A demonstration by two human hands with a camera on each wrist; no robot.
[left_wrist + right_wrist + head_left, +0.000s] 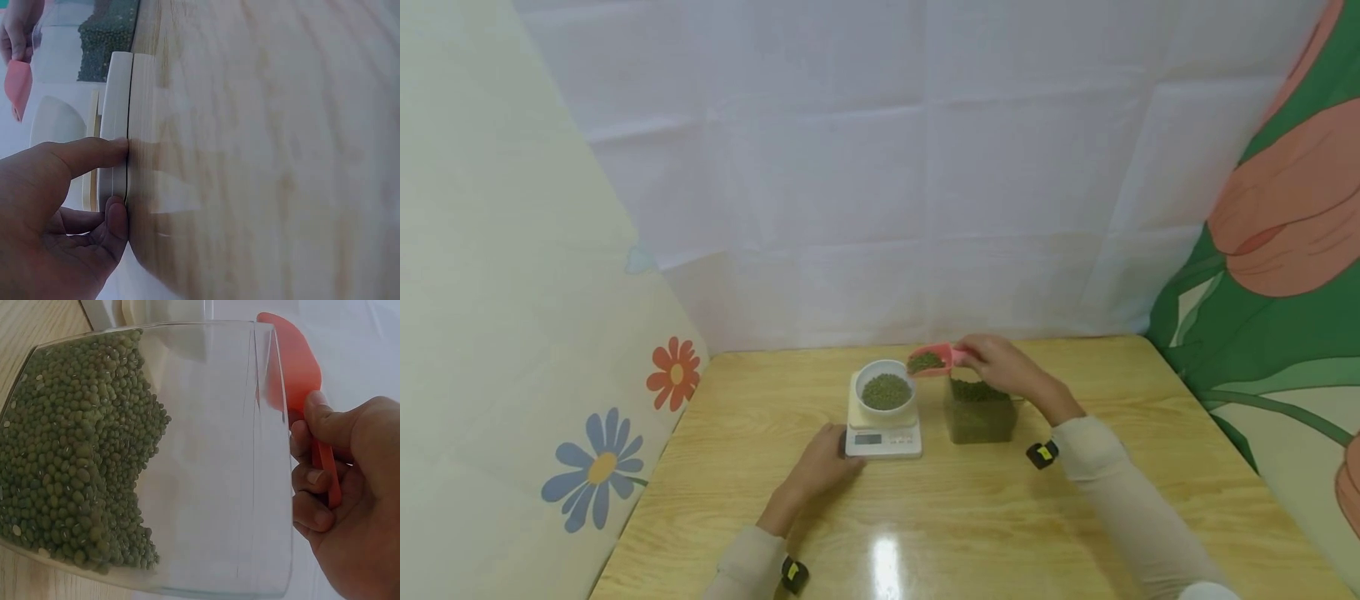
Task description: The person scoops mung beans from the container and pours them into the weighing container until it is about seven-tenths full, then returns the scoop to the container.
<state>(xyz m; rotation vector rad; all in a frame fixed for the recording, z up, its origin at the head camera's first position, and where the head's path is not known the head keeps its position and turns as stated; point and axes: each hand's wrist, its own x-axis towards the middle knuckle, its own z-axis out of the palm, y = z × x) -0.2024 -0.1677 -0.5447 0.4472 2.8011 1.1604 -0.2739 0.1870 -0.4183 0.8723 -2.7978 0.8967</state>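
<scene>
A white kitchen scale point(904, 449) carries a white bowl point(883, 367) partly filled with green mung beans point(886, 392). My left hand point(825, 462) grips the scale's front left corner; the left wrist view shows fingers point(94, 153) against the edges of its base. In my right hand point(1006, 367), the handle of a pink-red scoop point(294, 362) is held between thumb and curled fingers. Mung beans point(927, 361) lie in the scoop, whose front end is at the bowl's right rim. Below the right hand stands a clear container point(212, 456) holding more mung beans point(69, 462).
All of this stands on a wood-grain table point(925, 517). A white cloth backdrop point(925, 208) hangs behind its far edge. Flower-printed panels point(497, 333) flank both sides. Each wrist has a small black device point(1042, 454) below it.
</scene>
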